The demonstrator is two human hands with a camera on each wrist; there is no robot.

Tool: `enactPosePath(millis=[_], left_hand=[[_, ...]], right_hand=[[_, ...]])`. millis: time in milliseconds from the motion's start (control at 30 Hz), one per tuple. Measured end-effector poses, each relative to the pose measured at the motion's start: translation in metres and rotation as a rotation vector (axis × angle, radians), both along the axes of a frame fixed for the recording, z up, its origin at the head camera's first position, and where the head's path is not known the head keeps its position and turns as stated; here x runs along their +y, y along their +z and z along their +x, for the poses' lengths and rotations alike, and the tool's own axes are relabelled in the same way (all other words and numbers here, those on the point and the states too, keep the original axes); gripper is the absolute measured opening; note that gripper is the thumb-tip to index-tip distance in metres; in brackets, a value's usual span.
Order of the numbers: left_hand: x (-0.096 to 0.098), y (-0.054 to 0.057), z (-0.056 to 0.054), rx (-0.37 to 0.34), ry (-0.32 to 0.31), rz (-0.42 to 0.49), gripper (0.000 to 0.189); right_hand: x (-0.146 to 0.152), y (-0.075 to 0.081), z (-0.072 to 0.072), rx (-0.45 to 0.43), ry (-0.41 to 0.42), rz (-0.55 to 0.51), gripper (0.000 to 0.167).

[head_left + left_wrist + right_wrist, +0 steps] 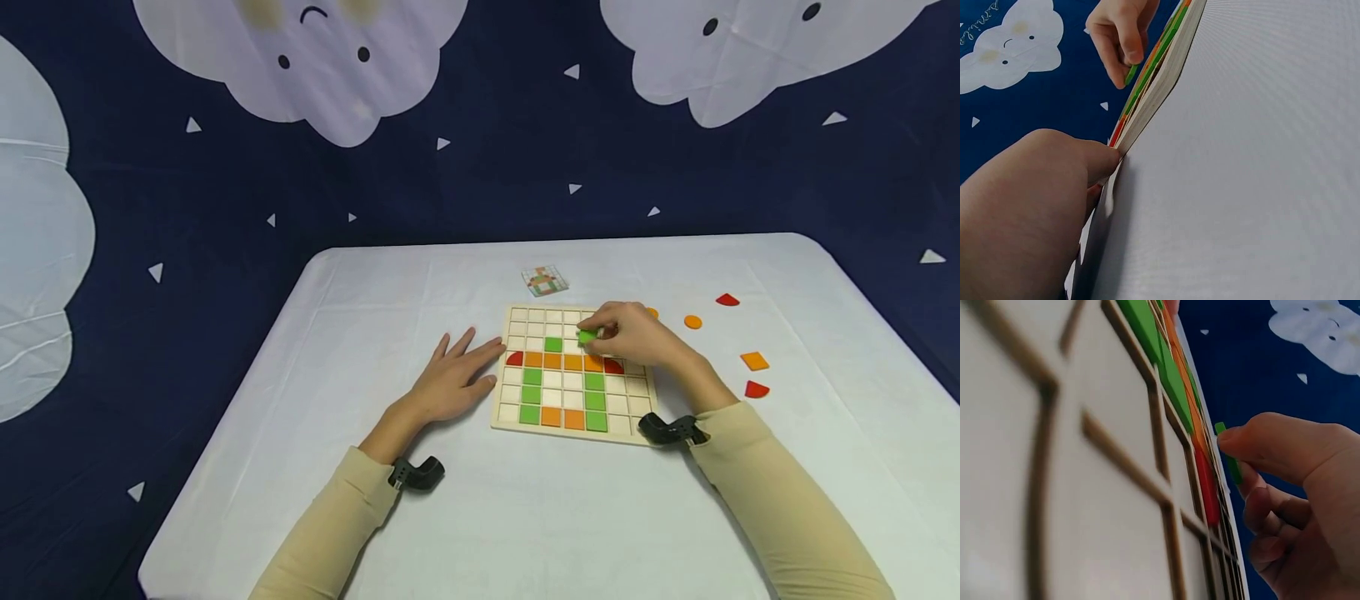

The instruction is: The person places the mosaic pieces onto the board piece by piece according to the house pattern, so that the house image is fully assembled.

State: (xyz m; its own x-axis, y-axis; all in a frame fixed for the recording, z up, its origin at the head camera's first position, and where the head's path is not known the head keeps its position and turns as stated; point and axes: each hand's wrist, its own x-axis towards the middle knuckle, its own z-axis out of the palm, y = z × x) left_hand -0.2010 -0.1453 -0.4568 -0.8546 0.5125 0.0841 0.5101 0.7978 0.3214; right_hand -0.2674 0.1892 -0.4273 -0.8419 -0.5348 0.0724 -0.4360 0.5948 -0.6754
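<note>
A wooden grid board (562, 317) lies on the table, holding green square tiles (532, 377), orange square tiles (552, 361) and red rounded tiles (514, 358) in its cells. My right hand (633, 333) is over the board's upper right part and pinches a green tile (587, 337) between thumb and fingers; the right wrist view shows this green tile (1229, 453) edge-on, held above the board. With fingers spread, my left hand (450, 383) lies at the board's left edge. In the left wrist view its thumb (1100, 156) touches the board's side.
A small pattern card (545, 281) lies behind the board. To the right are loose pieces: orange discs (693, 322), an orange square (754, 361) and red rounded pieces (757, 389). The white table (420, 292) ends at a dark blue cloud-print backdrop (510, 192).
</note>
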Motion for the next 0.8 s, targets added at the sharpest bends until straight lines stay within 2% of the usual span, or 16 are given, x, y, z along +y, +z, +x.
enactPosePath(millis=[333, 567, 800], left_hand=[[0.000, -0.001, -0.001, 0.008, -0.005, -0.001, 0.054], [0.000, -0.001, -0.001, 0.008, -0.003, 0.006, 0.054], [0.000, -0.001, -0.001, 0.007, -0.006, 0.006, 0.054]], right_hand=[[-0.015, -0.001, 0.005, 0.013, 0.053, 0.032, 0.033], [-0.017, -0.001, 0.006, 0.017, 0.059, 0.048, 0.031], [-0.018, -0.003, 0.005, 0.057, 0.090, 0.076, 0.028]])
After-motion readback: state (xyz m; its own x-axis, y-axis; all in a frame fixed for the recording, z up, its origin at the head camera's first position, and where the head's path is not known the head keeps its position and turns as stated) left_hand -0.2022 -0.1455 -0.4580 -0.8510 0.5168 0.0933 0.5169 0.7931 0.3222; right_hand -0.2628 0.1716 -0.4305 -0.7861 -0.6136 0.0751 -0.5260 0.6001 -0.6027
